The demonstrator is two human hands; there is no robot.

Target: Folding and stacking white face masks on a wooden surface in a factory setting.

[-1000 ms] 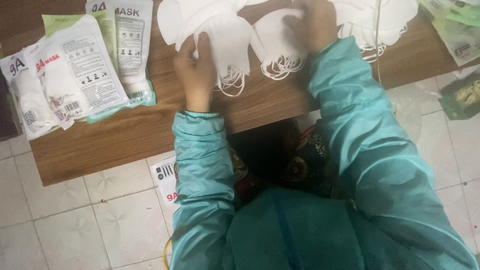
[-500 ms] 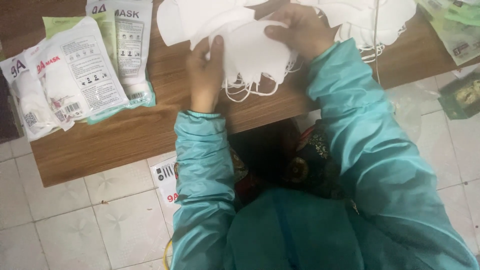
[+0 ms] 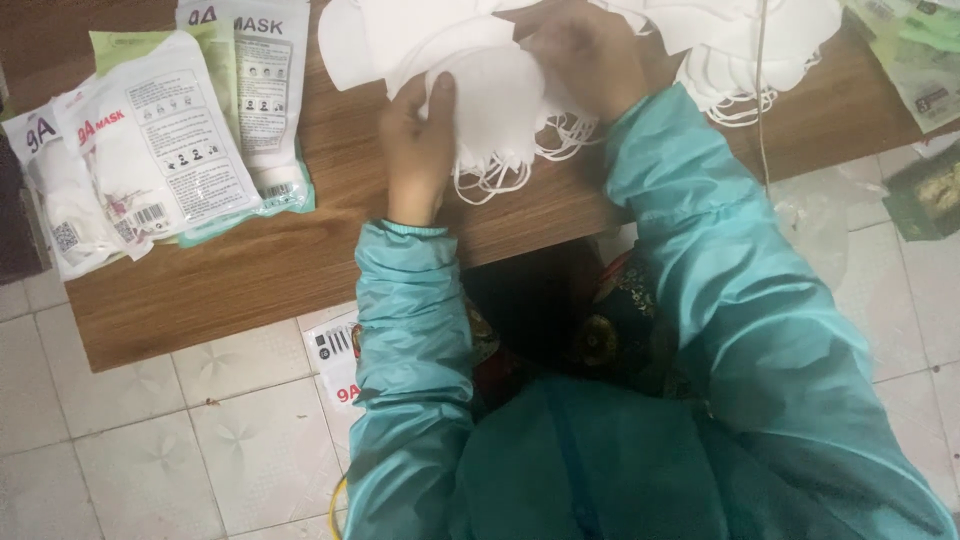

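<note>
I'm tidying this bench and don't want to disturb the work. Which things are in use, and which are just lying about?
In use:
left hand and right hand, both on the white masks

Lying about:
sealed mask packs at the left of the table
second mask pile at the right
green packets at the far right
label on the floor

A brown wooden desk (image 3: 250, 270) fills the upper part of the view, its near edge running slightly aslant. Below it lies a floor (image 3: 150, 440) of pale, off-white square tiles with faint leaf patterns and dark grout lines. The light is dim and even, casting soft shadows under the desk's edge.
</note>
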